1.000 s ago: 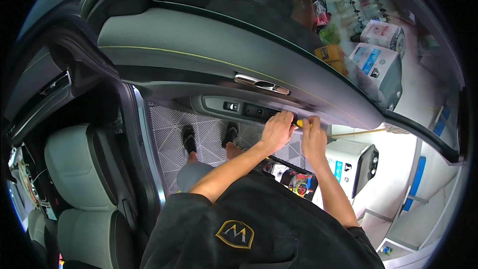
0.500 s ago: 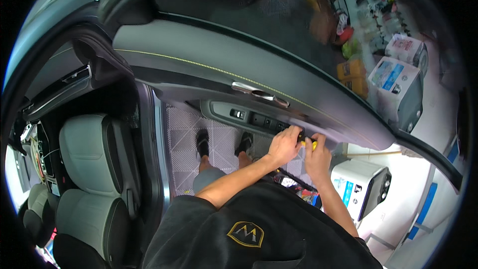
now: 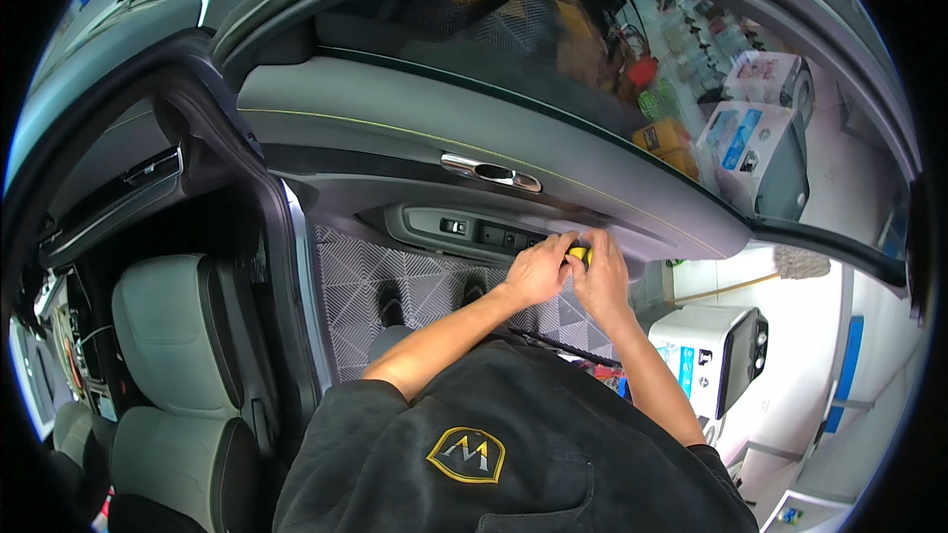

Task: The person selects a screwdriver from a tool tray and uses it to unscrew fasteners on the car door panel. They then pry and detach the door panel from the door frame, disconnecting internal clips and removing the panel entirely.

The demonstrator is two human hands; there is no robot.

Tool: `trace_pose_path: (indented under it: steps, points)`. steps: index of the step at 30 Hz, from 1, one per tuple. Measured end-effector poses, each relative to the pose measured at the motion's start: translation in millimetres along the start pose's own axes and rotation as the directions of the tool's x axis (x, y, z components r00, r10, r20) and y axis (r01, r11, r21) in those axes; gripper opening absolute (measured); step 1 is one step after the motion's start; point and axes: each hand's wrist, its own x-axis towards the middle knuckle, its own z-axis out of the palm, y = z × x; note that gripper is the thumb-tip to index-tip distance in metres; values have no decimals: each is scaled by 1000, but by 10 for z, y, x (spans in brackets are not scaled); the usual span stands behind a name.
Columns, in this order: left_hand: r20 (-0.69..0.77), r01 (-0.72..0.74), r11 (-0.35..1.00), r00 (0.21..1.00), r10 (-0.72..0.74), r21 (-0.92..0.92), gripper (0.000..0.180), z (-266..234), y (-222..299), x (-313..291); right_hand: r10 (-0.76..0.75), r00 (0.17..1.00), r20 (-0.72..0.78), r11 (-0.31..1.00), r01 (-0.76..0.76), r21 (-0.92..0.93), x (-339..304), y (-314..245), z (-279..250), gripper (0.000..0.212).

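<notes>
My right hand (image 3: 602, 281) is closed round a small yellow-and-black tool handle (image 3: 579, 255); its working end is hidden. Close beside it, my left hand (image 3: 537, 271) has its fingers bent together at the rear end of the window-switch panel (image 3: 499, 235) on the car door's armrest. Whatever those left fingers pinch is covered by the hand. The panel carries a silver-edged switch (image 3: 454, 227) at its far left end. Above it, a chrome inner door handle (image 3: 491, 172) is set in the grey door trim (image 3: 395, 114), which has yellow stitching.
The opened door stretches across in front of me, its window glass (image 3: 474, 49) above the trim. Grey-and-black car seats (image 3: 173, 336) are at the left. A white boxy appliance (image 3: 703, 336) stands to my right. Patterned grey tiles (image 3: 346, 296) cover the floor.
Both hands have drawn closer together, the right hand shifting left with the yellow-and-black handle. My view has tilted, so the door and seats sit slightly differently in it.
</notes>
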Motion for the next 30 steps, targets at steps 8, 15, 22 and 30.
trace_pose_path:
  steps: [8,15,22,30]
  points:
    - [51,180,981,982,-183,67,40,-61,-230,145,384,916,114,923,-384,-25,-56,-337,57,49]
    - [538,-73,963,839,-81,258,32,-386,-197,544,-198,936,-292,978,166,-130,-79,5,96,44]
    - [279,4,978,958,-64,210,35,-275,-168,396,62,997,-47,997,-64,-42,1,-12,109,37]
    - [183,70,916,971,-154,395,34,-349,-210,378,-267,960,-84,958,274,87,58,149,-109,40]
